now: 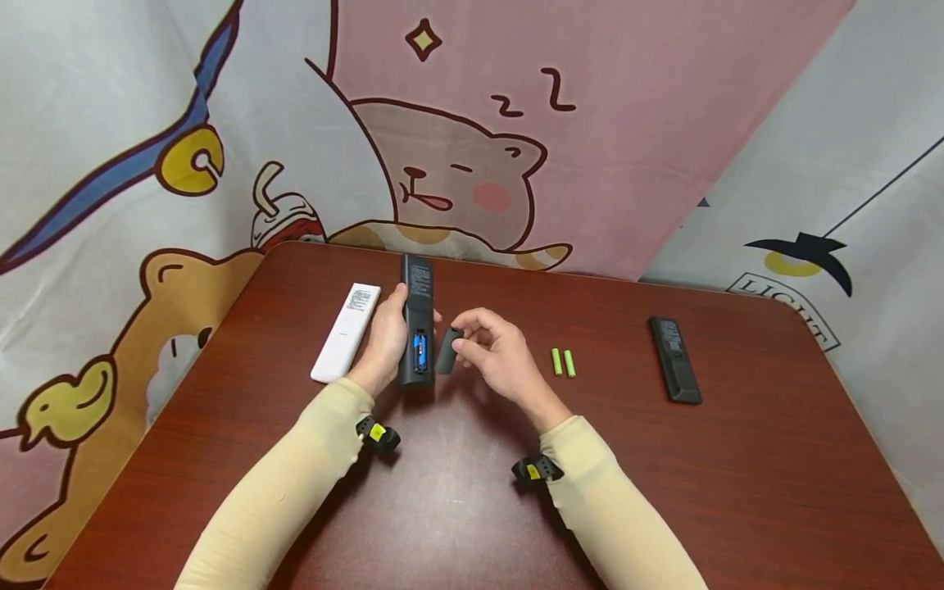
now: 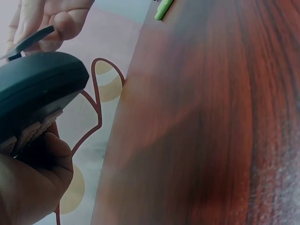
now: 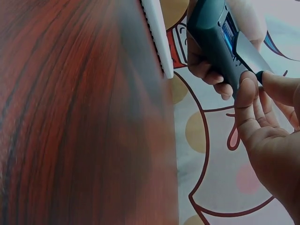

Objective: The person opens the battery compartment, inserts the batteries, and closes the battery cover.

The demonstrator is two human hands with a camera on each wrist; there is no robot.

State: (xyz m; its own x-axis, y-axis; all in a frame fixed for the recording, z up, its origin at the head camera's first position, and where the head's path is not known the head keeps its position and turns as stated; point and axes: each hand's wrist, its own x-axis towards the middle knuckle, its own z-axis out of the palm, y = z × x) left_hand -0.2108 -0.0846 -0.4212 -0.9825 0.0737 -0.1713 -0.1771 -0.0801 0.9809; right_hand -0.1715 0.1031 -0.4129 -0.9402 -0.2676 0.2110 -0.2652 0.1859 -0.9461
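My left hand (image 1: 385, 338) grips a black remote control (image 1: 419, 287), its back and open battery compartment facing up in the head view. Blue batteries (image 1: 420, 354) lie inside that compartment. Between thumb and fingers, my right hand (image 1: 496, 351) pinches the dark battery cover (image 1: 447, 352), just right of the remote. In the right wrist view the cover (image 3: 248, 56) slants close over the compartment. The left wrist view shows the remote (image 2: 42, 77) from its end, buttons on the underside, with the left fingers curled round it.
A white remote control (image 1: 347, 332) lies left of the left hand. Two green batteries (image 1: 563, 362) lie side by side to the right of the right hand. Farther right is another black remote control (image 1: 674, 360), on the reddish-brown table (image 1: 767, 459). A cartoon-printed cloth (image 1: 627, 123) hangs behind.
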